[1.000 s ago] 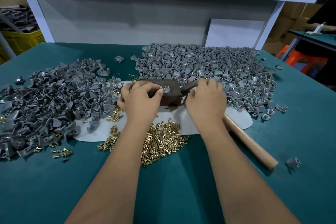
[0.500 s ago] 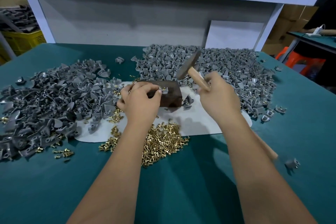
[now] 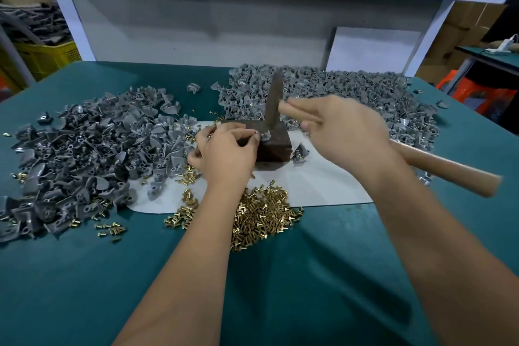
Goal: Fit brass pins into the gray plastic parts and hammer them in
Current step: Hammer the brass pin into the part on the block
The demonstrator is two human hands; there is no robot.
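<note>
While the hammer is down on the block, the parts read as follows.
Right hand (image 3: pixel 341 132): fingers curled round the wooden handle of the hammer (image 3: pixel 438 164), blurred.
Hammer axis: handle runs from the lower right up toward the left; the metal head (image 3: pixel 273 105) stands nearly upright, its lower end on the work at the block top.
Left hand (image 3: pixel 227 150): fingertips pinch a small gray part (image 3: pixel 265 136) on the dark block (image 3: pixel 273 146); a brass pin shows in it, its direction too small to tell.
Change from half a second ago: the hammer head was raised above the far pile and tilted; it has come down to the part. The left hand stays in place.
Brass pins (image 3: pixel 261 213): loose heap just in front of the left wrist, partly on the white sheet (image 3: pixel 323 185).
Gray parts, left pile (image 3: pixel 84 154): spread over the green table (image 3: pixel 84 275).
Gray parts, far pile (image 3: pixel 351 98): behind the block, to the right.
</note>
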